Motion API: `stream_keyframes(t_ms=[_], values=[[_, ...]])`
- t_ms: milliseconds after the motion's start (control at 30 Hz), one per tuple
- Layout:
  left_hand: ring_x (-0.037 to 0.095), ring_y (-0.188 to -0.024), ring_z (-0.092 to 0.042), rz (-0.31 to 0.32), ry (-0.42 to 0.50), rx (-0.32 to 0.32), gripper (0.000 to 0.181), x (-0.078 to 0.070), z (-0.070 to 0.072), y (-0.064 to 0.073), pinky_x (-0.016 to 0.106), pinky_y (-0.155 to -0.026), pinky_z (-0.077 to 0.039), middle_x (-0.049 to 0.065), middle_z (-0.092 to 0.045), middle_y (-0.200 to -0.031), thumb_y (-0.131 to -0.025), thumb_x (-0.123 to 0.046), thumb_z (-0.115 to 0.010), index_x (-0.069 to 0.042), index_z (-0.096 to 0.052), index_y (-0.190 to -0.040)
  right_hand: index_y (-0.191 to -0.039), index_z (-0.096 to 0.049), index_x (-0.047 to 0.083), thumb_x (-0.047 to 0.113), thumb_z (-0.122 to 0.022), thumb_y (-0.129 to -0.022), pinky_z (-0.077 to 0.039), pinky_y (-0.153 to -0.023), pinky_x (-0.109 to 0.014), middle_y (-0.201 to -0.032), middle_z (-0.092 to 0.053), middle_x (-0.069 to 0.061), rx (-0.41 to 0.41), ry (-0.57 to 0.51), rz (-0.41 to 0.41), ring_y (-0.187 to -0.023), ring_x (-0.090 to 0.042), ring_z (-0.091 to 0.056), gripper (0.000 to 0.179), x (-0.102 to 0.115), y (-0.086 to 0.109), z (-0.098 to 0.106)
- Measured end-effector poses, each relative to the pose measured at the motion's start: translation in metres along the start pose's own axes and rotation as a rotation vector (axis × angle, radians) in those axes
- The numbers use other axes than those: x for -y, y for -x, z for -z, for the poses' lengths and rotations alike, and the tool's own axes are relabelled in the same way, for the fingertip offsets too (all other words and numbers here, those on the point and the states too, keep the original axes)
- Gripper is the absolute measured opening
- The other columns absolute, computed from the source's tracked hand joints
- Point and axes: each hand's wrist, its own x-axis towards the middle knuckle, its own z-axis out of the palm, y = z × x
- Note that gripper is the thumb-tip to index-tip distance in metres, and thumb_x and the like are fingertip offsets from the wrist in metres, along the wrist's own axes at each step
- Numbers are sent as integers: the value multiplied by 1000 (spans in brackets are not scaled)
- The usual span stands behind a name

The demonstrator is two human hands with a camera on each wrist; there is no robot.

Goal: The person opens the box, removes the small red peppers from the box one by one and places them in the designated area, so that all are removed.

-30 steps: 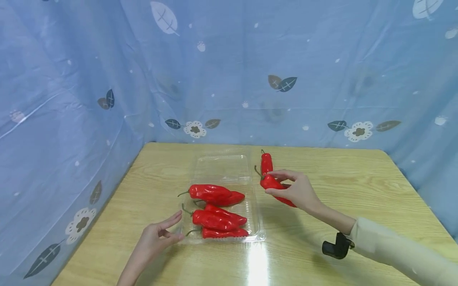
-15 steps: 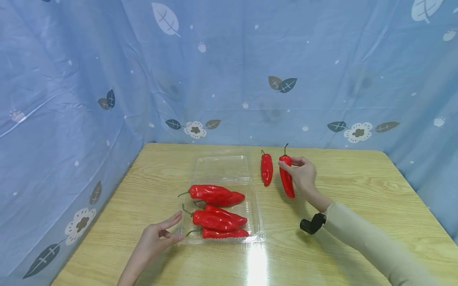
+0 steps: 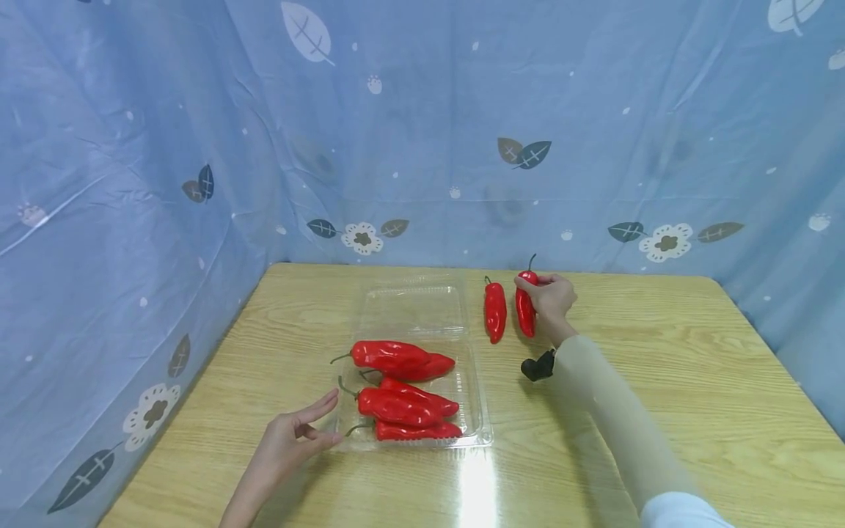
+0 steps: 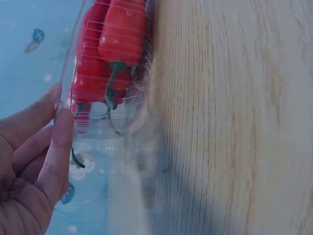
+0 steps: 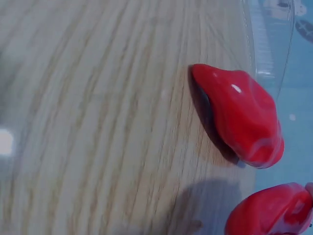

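On the right, my right hand (image 3: 556, 295) holds a red chili pepper (image 3: 526, 314) near its stem end, with the stem pointing away from me. A second red pepper (image 3: 495, 314) lies on the table just left of it. In the right wrist view the held pepper (image 5: 269, 213) shows at the lower right corner, below the lying pepper (image 5: 239, 115). My left hand (image 3: 290, 436) pinches the near left rim of a clear plastic clamshell box (image 3: 484, 411). Several red peppers (image 3: 399, 407) lie crosswise in that box, stems to the left.
The box's clear lid (image 3: 412, 308) lies folded back on the table behind it. Under everything is a wood-grain table (image 3: 634, 352). A blue patterned curtain (image 3: 422, 132) hangs along the back and sides. A black wrist device (image 3: 538, 365) sits by the right sleeve.
My right hand has carried its pepper right and away from me, turning it to lie alongside the loose pepper and lowering it toward the table. The left hand and box have not moved.
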Motion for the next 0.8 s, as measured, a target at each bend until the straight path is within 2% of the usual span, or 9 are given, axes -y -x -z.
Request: stream_keyframes(t_ms=[167, 400, 500, 567, 733, 800], values=[[7, -59, -55, 3, -29, -7, 57, -1, 0, 0, 21, -53, -44, 12, -53, -136, -75, -13, -80, -1, -60, -127, -115, -63, -2, 25, -80, -80, -46, -94, -40, -119, -61, -18, 6, 5, 3, -114, -29, -51, 47, -1, 4, -2], [8, -60, -54, 23, -22, -3, 56, -1, -1, -1, 21, -51, -42, 11, -53, -136, -76, -13, -80, -2, -60, -127, -119, -63, 1, 23, -79, -81, -40, -102, -42, -123, -61, -17, -5, -41, -29, -121, -30, -50, 48, -11, 6, -10], [8, -59, -55, 24, -24, -5, 56, 0, -2, -1, 21, -51, -43, 11, -53, -136, -76, -12, -80, -1, -60, -127, -119, -63, 1, 19, -81, -78, -40, -102, -40, -123, -62, -17, -46, -111, -44, -121, -29, -51, 48, -13, 8, -16], [7, -59, -56, 22, -23, -9, 56, 0, -2, -1, 21, -52, -44, 11, -53, -136, -75, -11, -80, -1, -60, -127, -119, -63, 0, 14, -83, -76, -42, -100, -38, -121, -62, -17, -76, -205, -53, -120, -28, -52, 49, -13, 8, -20], [8, -59, -56, 21, -12, -10, 56, 1, -2, -1, 21, -55, -46, 11, -53, -136, -75, -10, -80, 0, -60, -127, -116, -63, -2, 4, -83, -73, -46, -95, -35, -111, -60, -17, -151, -362, -45, -108, -26, -54, 48, -13, 11, -29], [8, -59, -57, 20, -8, -7, 56, 1, -3, -1, 21, -55, -46, 12, -53, -136, -75, -11, -80, 0, -60, -127, -115, -63, -2, 5, -83, -73, -46, -95, -35, -109, -60, -17, -177, -358, -41, -105, -25, -53, 47, -14, 12, -31]])
